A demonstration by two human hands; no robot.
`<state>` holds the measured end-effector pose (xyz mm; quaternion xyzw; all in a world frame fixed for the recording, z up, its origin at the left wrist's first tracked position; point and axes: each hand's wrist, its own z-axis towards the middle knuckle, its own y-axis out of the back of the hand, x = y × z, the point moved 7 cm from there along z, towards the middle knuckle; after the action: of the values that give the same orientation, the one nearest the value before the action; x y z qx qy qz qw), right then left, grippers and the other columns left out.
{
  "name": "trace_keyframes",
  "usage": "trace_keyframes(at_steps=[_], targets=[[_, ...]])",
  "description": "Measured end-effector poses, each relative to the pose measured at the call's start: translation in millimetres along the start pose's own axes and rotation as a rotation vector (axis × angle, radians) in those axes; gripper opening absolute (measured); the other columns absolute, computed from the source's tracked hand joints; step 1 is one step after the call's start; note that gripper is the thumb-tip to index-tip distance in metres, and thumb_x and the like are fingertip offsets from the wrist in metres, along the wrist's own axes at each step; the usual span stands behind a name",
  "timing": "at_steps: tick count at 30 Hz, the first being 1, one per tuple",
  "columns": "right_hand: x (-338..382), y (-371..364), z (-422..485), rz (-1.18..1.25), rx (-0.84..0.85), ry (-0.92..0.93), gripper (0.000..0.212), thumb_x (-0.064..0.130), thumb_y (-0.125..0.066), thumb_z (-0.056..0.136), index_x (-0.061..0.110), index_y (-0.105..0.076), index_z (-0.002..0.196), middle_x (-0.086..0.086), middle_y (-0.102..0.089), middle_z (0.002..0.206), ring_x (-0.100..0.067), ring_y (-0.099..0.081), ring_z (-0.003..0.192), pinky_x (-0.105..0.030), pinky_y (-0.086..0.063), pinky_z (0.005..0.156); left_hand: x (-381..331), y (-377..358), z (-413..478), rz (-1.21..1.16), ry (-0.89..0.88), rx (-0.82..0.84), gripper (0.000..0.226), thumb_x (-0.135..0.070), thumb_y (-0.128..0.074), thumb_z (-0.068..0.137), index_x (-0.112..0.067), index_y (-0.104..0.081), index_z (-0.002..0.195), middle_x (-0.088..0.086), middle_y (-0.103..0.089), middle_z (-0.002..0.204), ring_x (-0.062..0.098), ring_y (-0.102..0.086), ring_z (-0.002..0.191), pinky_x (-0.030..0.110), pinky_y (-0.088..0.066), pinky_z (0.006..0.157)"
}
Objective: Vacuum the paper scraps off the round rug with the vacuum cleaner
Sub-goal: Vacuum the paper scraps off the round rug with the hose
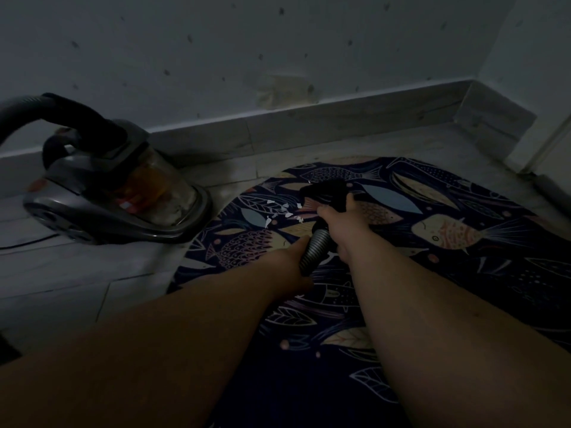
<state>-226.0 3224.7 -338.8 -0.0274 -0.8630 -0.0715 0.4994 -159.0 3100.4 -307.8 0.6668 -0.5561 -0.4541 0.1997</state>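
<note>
This is a dim room in a home, seen low down near a corner. Under the grip, where the right hand (338, 213) holds a black nozzle (324, 193) and the left hand (292, 262) a ribbed hose (315, 250), lies a round rug (448, 236) printed with fish and leaves. Left of the grip a canister vacuum cleaner (123, 193) stands on pale plank-look flooring (77, 273). Beyond the grip a light skirting board (309, 122) runs under a pale wall (216, 41) flecked with small dark marks, turning a corner far to its right.
</note>
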Motion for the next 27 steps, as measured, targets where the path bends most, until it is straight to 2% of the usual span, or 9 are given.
trace_keyframes(at_steps=[2, 5, 8, 10, 13, 17, 21, 24, 27], targets=[[-0.2, -5.0, 2.8, -0.005, 0.024, -0.004, 0.088, 0.033, -0.062, 0.094, 0.036, 0.001, 0.155, -0.008, -0.021, 0.16, -0.032, -0.043, 0.13, -0.041, -0.048, 0.093, 4.9, -1.7, 1.9, -0.005, 0.008, 0.003, 0.09, -0.03, -0.062, 0.086, -0.034, 0.001, 0.15, 0.01, -0.052, 0.134, 0.026, -0.054, 0.113, 0.022, -0.04, 0.082], [-1.6, -8.4, 1.1, -0.028, -0.009, -0.022, 0.079, 0.029, -0.054, 0.099, 0.035, 0.001, 0.156, -0.01, -0.029, 0.156, -0.03, -0.048, 0.116, -0.036, -0.051, 0.074, 9.4, -2.0, 5.6, 0.027, 0.023, 0.02, 0.091, -0.031, -0.062, 0.087, -0.034, 0.003, 0.15, 0.01, -0.048, 0.139, 0.027, -0.052, 0.117, 0.025, -0.042, 0.089], [-0.9, 2.4, 3.0, -0.042, -0.117, -0.004, 0.075, 0.027, -0.05, 0.099, 0.032, -0.002, 0.156, -0.015, -0.042, 0.144, -0.031, -0.052, 0.103, -0.042, -0.051, 0.086, 1.7, -2.6, 8.5, 0.021, 0.006, 0.055, 0.089, -0.03, -0.06, 0.089, -0.036, 0.004, 0.15, 0.011, -0.049, 0.138, 0.027, -0.055, 0.114, 0.024, -0.042, 0.084], [1.1, 17.7, 5.3, -0.025, -0.187, 0.011, 0.072, 0.026, -0.051, 0.099, 0.029, -0.005, 0.155, -0.017, -0.048, 0.136, -0.027, -0.05, 0.092, -0.039, -0.049, 0.08, -8.0, -2.5, 12.2, 0.004, -0.026, 0.067, 0.088, -0.029, -0.059, 0.09, -0.036, 0.005, 0.15, 0.012, -0.049, 0.137, 0.027, -0.056, 0.112, 0.022, -0.04, 0.08], [2.5, 45.0, 8.7, -0.017, -0.274, 0.015, 0.067, 0.026, -0.05, 0.099, 0.025, -0.01, 0.153, -0.019, -0.05, 0.132, -0.028, -0.05, 0.091, -0.04, -0.048, 0.079, -27.3, -5.1, 23.6, 0.005, -0.078, 0.064, 0.088, -0.029, -0.058, 0.09, -0.035, 0.006, 0.15, 0.013, -0.048, 0.137, 0.027, -0.055, 0.113, 0.021, -0.038, 0.08], [8.7, 58.5, 14.3, -0.03, -0.277, -0.008, 0.065, 0.025, -0.048, 0.1, 0.025, -0.011, 0.153, -0.019, -0.047, 0.136, -0.027, -0.046, 0.091, -0.039, -0.044, 0.079, -37.8, -8.8, 38.3, -0.021, -0.1, 0.058, 0.09, -0.028, -0.061, 0.088, -0.034, 0.005, 0.15, 0.012, -0.045, 0.14, 0.027, -0.053, 0.116, 0.02, -0.038, 0.083], [14.2, 50.1, 22.6, -0.044, -0.233, -0.007, 0.066, 0.025, -0.048, 0.1, 0.027, -0.01, 0.153, -0.016, -0.045, 0.136, -0.017, -0.04, 0.074, -0.036, -0.041, 0.075, -28.6, -3.1, 46.1, -0.043, -0.069, 0.031, 0.09, -0.031, -0.061, 0.088, -0.035, 0.004, 0.15, 0.01, -0.044, 0.142, 0.025, -0.05, 0.121, 0.021, -0.038, 0.091], [20.0, 33.8, 30.7, -0.043, -0.184, 0.025, 0.067, 0.026, -0.049, 0.098, 0.028, -0.01, 0.153, -0.013, -0.044, 0.138, -0.021, -0.047, 0.086, -0.039, -0.045, 0.079, -22.6, 7.3, 44.2, -0.072, -0.054, -0.029, 0.085, -0.031, -0.059, 0.089, -0.033, 0.001, 0.15, 0.007, -0.045, 0.142, 0.022, -0.049, 0.122, 0.014, -0.031, 0.083], [26.6, 12.6, 38.7, -0.056, -0.102, 0.019, 0.071, 0.029, -0.05, 0.098, 0.028, -0.007, 0.154, -0.012, -0.038, 0.146, -0.023, -0.043, 0.1, -0.037, -0.042, 0.082, -15.1, 19.0, 38.9, -0.08, -0.056, -0.075, 0.083, -0.029, -0.059, 0.09, -0.033, -0.001, 0.15, 0.005, -0.046, 0.141, 0.021, -0.049, 0.121, 0.011, -0.029, 0.078]])
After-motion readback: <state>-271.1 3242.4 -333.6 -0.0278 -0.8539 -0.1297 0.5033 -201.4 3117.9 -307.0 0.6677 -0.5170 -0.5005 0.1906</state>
